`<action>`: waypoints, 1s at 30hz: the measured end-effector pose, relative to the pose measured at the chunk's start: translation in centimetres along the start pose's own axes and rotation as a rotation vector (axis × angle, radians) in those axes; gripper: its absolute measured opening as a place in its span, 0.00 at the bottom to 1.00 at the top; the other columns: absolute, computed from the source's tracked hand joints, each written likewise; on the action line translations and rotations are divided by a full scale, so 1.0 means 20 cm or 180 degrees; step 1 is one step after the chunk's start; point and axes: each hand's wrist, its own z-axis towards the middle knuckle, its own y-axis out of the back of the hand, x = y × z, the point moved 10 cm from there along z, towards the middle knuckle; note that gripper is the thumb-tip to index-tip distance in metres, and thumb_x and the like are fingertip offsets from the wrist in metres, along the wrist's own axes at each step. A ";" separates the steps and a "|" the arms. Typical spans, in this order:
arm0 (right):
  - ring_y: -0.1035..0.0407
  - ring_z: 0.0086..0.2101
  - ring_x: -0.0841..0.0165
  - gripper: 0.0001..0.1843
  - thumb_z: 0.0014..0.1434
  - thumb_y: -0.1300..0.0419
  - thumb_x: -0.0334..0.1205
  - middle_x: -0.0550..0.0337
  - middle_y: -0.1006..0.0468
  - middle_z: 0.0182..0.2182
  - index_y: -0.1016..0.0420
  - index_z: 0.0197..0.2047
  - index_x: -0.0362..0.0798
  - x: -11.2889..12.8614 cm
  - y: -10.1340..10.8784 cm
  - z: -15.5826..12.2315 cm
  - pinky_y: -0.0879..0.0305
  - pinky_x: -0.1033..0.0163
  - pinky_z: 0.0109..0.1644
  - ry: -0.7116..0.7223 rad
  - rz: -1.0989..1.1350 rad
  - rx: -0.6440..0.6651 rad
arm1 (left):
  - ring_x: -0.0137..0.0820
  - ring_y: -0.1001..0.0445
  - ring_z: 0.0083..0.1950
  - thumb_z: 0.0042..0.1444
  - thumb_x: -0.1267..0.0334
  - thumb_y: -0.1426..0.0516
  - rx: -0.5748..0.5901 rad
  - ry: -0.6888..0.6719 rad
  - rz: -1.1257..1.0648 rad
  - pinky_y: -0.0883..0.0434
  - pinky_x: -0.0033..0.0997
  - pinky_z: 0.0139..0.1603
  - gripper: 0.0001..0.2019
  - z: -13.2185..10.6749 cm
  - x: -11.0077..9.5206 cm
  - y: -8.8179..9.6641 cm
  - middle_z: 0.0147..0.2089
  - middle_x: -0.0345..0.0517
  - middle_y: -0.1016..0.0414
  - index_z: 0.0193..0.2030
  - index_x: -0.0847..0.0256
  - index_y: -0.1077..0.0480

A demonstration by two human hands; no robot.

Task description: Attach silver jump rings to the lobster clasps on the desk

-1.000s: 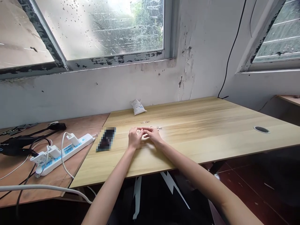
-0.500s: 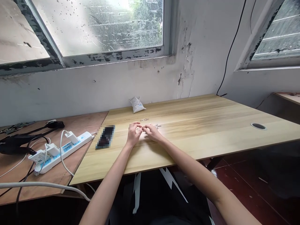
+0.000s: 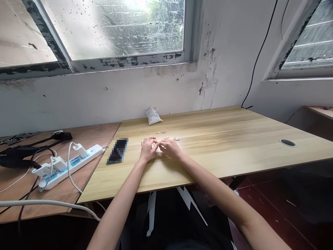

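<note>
Head view shows the left hand (image 3: 148, 150) and right hand (image 3: 170, 148) close together mid-frame, fingers bent; what they pinch, if anything, I can't tell. Small bits (image 3: 177, 139) lie just above the right hand on the wooden surface (image 3: 221, 142). Higher up sits a white bag (image 3: 153, 116); at lower left, a power strip (image 3: 74, 166).

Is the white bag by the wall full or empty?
Not empty, it seems: the white bag looks plump, bulging in the middle. I cannot tell how full, or with what.
</note>
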 end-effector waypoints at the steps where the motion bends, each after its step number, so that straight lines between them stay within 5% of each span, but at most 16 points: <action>1: 0.29 0.34 0.65 0.10 0.61 0.43 0.28 0.53 0.20 0.33 0.21 0.36 0.47 0.01 -0.01 0.00 0.38 0.63 0.40 0.0069 -0.0065 0.0057 | 0.43 0.34 0.58 0.58 0.64 0.44 0.0033 0.0007 -0.0013 0.39 0.49 0.57 0.04 0.00 0.00 -0.01 0.53 0.48 0.27 0.34 0.56 0.28; 11: 0.32 0.32 0.66 0.11 0.61 0.46 0.26 0.52 0.21 0.32 0.25 0.32 0.46 0.07 -0.04 -0.10 0.38 0.60 0.42 0.0586 -0.0418 0.0468 | 0.38 0.34 0.59 0.57 0.64 0.44 0.0330 -0.0184 -0.0378 0.38 0.45 0.61 0.05 -0.01 0.00 -0.06 0.55 0.45 0.27 0.33 0.55 0.27; 23: 0.32 0.35 0.66 0.10 0.65 0.44 0.44 0.53 0.24 0.35 0.27 0.39 0.45 -0.06 0.07 -0.11 0.41 0.62 0.41 -0.0295 -0.0303 -0.0201 | 0.40 0.35 0.60 0.57 0.62 0.44 0.0198 -0.0248 -0.0513 0.39 0.47 0.63 0.04 0.00 -0.05 -0.02 0.54 0.46 0.27 0.34 0.56 0.27; 30: 0.32 0.34 0.69 0.08 0.64 0.41 0.40 0.59 0.25 0.32 0.25 0.33 0.46 -0.12 0.02 -0.10 0.43 0.64 0.41 -0.0260 -0.0039 -0.0085 | 0.40 0.35 0.60 0.58 0.63 0.43 0.0108 -0.0289 -0.0470 0.39 0.47 0.62 0.04 0.00 -0.07 0.00 0.54 0.46 0.27 0.33 0.56 0.27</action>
